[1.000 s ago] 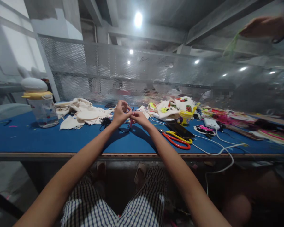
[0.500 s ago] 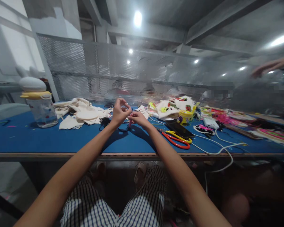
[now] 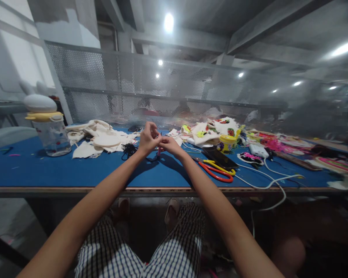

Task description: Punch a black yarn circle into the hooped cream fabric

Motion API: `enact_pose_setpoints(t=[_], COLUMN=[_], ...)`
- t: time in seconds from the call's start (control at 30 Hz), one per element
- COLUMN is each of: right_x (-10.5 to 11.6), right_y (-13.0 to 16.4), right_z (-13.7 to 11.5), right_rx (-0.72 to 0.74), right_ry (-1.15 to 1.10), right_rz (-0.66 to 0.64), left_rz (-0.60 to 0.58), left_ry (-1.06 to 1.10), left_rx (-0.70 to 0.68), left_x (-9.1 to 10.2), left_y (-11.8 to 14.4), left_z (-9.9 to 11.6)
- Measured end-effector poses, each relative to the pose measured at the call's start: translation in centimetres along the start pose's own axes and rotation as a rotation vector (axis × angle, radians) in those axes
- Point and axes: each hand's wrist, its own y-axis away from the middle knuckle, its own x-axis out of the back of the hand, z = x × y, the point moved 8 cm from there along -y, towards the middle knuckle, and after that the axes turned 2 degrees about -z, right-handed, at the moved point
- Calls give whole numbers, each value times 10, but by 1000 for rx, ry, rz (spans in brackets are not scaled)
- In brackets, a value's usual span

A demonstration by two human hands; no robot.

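- Left hand [image 3: 147, 139]: raised over the middle of the blue table [image 3: 46, 170], fingers curled and pinched together at the tips; what they pinch is too small to make out.
- Right hand [image 3: 169, 145]: touching the left hand, fingers closed round a small pink tool [image 3: 159, 151] whose lower end points down toward the table.
- Black thread [image 3: 129, 150]: a loose tangle lying on the table just left of the left hand, with a dark strand running under the hands.
- Cream fabric pieces [image 3: 101, 139]: heaped on the table behind and left of the hands.
- Clear jar [image 3: 51, 135] with yellow rim and white domed lid: upright, well to the left.
- Red and yellow scissors [image 3: 217, 172]: flat on the table, right of the right forearm.
- Black phone [image 3: 220, 158]: just behind the scissors.
- Yellow cup [image 3: 226, 143]: beyond the phone, beside printed fabric [image 3: 211, 131].
- White cable [image 3: 266, 183]: trailing over the table's front edge at right.
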Motion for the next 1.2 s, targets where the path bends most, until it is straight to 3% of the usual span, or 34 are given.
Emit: enact_pose_setpoints(t=[0.27, 0.57, 0.8, 1.2], right_x=[1, 8, 14, 23], right_y=[-2, -8, -3, 3], right_z=[1, 3, -8, -19], right_rx=[26, 107, 145, 214], right_ry=[14, 175, 472, 893], right_rz=[13, 43, 144, 250], left_rz=[-12, 4, -19, -93], left_ry=[-16, 7, -18, -26], left_rx=[-20, 3, -23, 60], left_x=[-1, 1, 0, 2], left_y=[0, 0, -1, -5], left_z=[-1, -3, -4, -8])
